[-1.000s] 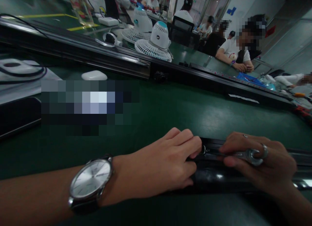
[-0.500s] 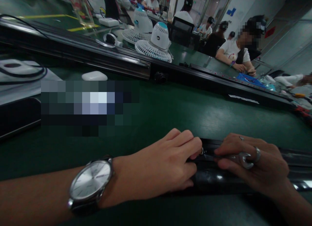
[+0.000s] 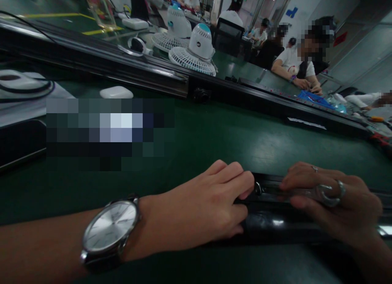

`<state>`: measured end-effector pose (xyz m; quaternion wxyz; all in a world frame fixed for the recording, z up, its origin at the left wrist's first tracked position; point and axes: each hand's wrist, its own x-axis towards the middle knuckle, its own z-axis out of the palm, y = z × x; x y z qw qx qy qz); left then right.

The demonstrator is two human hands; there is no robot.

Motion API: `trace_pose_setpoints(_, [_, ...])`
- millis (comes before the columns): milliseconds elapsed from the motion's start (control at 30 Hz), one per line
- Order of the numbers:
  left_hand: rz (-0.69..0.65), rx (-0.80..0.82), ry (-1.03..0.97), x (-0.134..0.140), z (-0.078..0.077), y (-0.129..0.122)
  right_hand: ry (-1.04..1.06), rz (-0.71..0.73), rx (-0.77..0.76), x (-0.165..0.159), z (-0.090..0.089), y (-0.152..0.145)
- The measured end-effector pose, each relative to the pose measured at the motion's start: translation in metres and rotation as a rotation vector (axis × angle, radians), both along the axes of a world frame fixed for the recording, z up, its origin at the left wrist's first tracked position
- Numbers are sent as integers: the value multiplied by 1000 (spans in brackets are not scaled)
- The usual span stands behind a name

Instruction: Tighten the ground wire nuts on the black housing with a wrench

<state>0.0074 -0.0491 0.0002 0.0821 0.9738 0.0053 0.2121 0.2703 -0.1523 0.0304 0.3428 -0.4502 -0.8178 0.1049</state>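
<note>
A long, glossy black bar (image 3: 275,224) lies across the lower right of the green table. Over its left end my left hand (image 3: 208,206) is closed, fingers curled down onto it; the fingertips and what lies under them are hidden. My right hand (image 3: 352,206) pinches a metal wrench (image 3: 327,195) between thumb and fingers, just above the bar. The wrench's open jaw points right, and its shank runs left toward my left fingers. A small shiny ring-shaped part (image 3: 258,188) shows beside the left fingertips; I cannot tell whether it belongs to the wrench.
Behind the hands, a long black rail (image 3: 241,88) crosses the green table (image 3: 208,141). Two white fans (image 3: 200,47) stand beyond it. At left are a white case (image 3: 116,92), a dark phone-like object (image 3: 21,143) and coiled cable (image 3: 27,88). A co-worker (image 3: 295,63) sits across.
My right hand has moved right with the wrench, away from my left hand. The left hand stays on the bar's end. The view has shifted slightly.
</note>
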Motion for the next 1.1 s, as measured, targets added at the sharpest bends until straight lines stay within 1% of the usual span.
trace_pose_setpoints(133, [1, -2, -1, 0, 2, 0, -39, -123, 22, -4, -2, -4])
trace_pose_setpoints(267, [13, -10, -12, 0, 2, 0, -24, -215, 65, -9, -4, -6])
trace_pose_setpoints(433, [11, -16, -23, 0, 2, 0, -64, -326, 95, -15, -4, -6])
trace_pose_setpoints(600, [1, -4, -3, 0, 2, 1, -11, -299, 64, -14, -5, -5])
trace_pose_setpoints(767, [9, -11, -22, 1, 2, 0, -83, -349, 72, -12, -3, -5])
trace_pose_setpoints(967, [9, -16, -27, 0, 1, 0, -21, -253, 45, -12, -3, -6])
trace_pose_setpoints(1100, [3, -11, -12, 0, 1, 0, -15, -207, 28, -11, -3, -6])
